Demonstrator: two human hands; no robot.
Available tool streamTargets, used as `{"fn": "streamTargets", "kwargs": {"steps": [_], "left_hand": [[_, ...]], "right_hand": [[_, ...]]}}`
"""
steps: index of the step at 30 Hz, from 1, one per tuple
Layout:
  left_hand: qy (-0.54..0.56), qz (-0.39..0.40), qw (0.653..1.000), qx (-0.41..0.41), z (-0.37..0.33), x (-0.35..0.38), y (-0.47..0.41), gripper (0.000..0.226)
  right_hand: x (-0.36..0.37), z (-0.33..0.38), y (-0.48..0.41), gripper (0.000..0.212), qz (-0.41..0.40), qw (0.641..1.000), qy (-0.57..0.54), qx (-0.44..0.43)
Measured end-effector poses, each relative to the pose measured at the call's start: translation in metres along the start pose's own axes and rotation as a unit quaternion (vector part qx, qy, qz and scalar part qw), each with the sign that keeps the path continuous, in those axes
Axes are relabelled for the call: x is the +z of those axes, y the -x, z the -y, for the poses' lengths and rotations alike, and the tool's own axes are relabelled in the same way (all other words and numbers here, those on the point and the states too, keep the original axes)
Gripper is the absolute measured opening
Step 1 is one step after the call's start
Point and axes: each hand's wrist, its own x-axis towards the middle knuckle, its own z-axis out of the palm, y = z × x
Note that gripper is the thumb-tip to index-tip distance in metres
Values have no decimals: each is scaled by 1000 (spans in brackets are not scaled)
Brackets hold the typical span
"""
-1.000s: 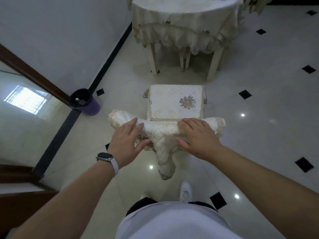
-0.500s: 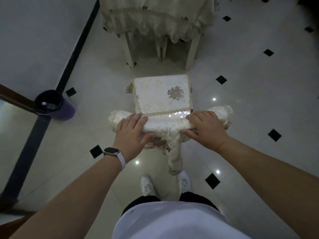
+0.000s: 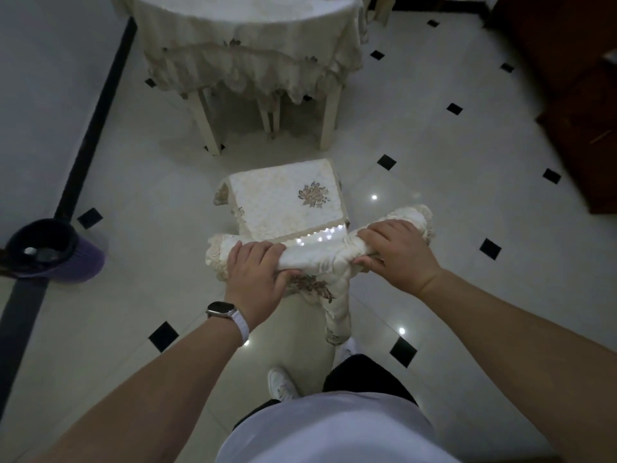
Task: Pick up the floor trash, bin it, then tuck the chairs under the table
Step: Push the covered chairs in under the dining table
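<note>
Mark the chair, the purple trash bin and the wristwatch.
chair (image 3: 287, 202): head view, on the embroidered seat cover.
purple trash bin (image 3: 88, 262): head view, on its purple outer wall.
wristwatch (image 3: 220, 309): head view, on the watch face at the left wrist.

Cream embroidered cloth on chair, matt, lace-edged. Beyond chair, table has same frilled cloth; legs smooth cream paint. Glossy tile floor reflects lights. Left of chair, bin purple, likely plastic.
</note>
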Motion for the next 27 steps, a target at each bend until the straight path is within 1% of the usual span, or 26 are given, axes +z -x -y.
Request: {"fn": "streamTargets", "kwargs": {"steps": [5,8,11,15,18,22,27], "left_hand": [[-14,-24,1000,-6,6,-7,-28,45],[-19,-47,998,-28,3,-17,-51,45],[-32,-52,997,-46,4,-28,-83,47],[-42,-65,993,-94,3,-37,-124,47],[-45,-75,988,-129,1,-40,-154,49],[-46,-88,984,-145,2,-39,-187,51],[-36,-87,981,-171,2,-38,-220,65]], "right_hand": [[1,-14,-29,54,-43,999,-14,-12],[0,-28,-59,55,-69,997,-31,-21],[-1,-40,-93,55,-107,993,-42,-28],[-4,-55,-141,53,-140,988,-54,-27],[-8,-68,-172,54,-139,988,-62,-32],[-12,-87,-205,55,-142,987,-60,-43],[-15,-101,-234,55,-127,989,-60,-43]]}}
